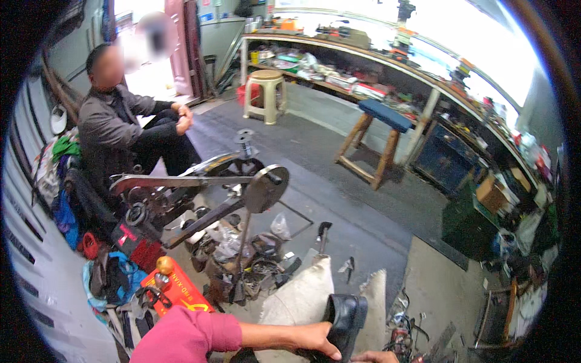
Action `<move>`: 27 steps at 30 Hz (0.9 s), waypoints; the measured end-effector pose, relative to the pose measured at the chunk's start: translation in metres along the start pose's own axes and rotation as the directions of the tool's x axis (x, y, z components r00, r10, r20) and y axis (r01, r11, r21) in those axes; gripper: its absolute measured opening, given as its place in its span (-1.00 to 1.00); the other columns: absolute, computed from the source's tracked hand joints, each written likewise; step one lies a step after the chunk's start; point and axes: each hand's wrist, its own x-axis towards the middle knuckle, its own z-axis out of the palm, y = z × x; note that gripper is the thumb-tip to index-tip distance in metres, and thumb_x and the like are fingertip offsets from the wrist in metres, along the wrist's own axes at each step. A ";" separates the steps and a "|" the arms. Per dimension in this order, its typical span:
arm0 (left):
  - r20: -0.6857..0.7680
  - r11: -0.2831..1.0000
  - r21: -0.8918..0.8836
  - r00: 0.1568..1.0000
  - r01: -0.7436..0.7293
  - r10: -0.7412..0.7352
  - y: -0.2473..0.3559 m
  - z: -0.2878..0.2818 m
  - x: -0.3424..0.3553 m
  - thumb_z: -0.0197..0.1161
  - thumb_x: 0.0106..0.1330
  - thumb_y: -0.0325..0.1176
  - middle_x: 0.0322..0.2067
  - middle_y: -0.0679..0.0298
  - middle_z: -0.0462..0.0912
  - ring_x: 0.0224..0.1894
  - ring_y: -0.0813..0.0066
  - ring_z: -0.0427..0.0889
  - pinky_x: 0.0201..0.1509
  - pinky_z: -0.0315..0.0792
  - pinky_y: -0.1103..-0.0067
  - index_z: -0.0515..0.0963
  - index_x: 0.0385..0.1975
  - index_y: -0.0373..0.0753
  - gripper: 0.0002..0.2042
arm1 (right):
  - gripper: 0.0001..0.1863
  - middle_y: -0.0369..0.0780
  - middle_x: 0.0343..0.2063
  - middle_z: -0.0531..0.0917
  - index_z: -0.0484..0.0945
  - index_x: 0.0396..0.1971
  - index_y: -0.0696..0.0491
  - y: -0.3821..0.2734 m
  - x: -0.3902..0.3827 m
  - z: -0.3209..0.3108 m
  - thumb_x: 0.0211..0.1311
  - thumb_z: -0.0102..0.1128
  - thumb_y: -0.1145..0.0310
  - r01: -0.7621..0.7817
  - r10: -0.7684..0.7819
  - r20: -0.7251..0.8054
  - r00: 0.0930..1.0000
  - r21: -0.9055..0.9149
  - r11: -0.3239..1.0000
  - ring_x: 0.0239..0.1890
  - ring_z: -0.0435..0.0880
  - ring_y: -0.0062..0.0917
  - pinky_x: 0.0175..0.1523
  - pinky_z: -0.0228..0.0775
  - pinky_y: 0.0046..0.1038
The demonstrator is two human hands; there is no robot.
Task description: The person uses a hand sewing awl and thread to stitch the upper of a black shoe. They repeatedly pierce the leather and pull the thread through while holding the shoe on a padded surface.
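Observation:
My left hand [324, 343], beyond a pink sleeve, grips a black leather shoe [346, 311] at the bottom centre. My right hand [375, 357] is at the shoe's lower right, mostly cut off by the picture's edge, so its grip is unclear. Under and behind the shoe lies pale canvas cloth [293, 293]. A metal tool with a dark head [324, 239] sits beyond the cloth. To the left are a red-orange box [187, 290] and a metal machine with a round disc [266, 189] above scattered scraps and bags [254, 260].
A seated person [109, 133] clasps their hands at the left, near an open doorway. A plastic stool [263, 97] and a blue-topped wooden stool [384, 115] stand before a cluttered workbench [302, 36]. Piled cloth and bags [115, 278] line the left wall; more clutter fills the right side.

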 end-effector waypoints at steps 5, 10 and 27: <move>-0.087 0.994 0.079 0.994 0.076 -0.069 0.015 0.005 -0.009 0.47 0.05 -0.16 -0.24 0.17 0.63 -0.21 0.50 0.56 -0.14 0.46 0.54 0.45 -0.11 -0.49 -0.43 | -0.85 -0.36 -0.58 0.58 0.64 -0.29 0.19 0.014 -0.013 -0.015 0.21 0.22 0.43 0.037 -0.036 -0.008 0.999 0.075 0.996 -0.52 0.48 -0.70 -0.38 0.32 -0.60; 0.222 0.988 -0.111 0.971 0.110 -0.083 0.024 0.002 -0.002 0.30 0.24 -0.03 -0.20 0.23 0.67 -0.24 0.51 0.63 -0.16 0.50 0.58 0.52 -0.11 -0.39 -0.51 | -0.74 -0.26 -0.46 0.69 0.65 -0.15 0.19 0.049 -0.007 -0.039 0.25 0.25 0.34 0.012 -0.011 0.099 0.995 -0.017 1.000 -0.41 0.61 -0.68 -0.26 0.47 -0.57; 0.323 0.621 0.702 0.933 -0.349 0.160 0.026 -0.032 0.007 0.13 0.21 -0.48 -0.42 0.01 0.61 -0.38 0.35 0.58 -0.23 0.43 0.45 0.58 -0.25 -0.35 -0.83 | -0.73 -0.34 -0.54 0.65 0.64 -0.12 0.17 0.062 -0.020 -0.036 0.27 0.25 0.33 0.024 -0.040 0.098 0.994 0.153 0.988 -0.47 0.52 -0.78 -0.41 0.24 -0.68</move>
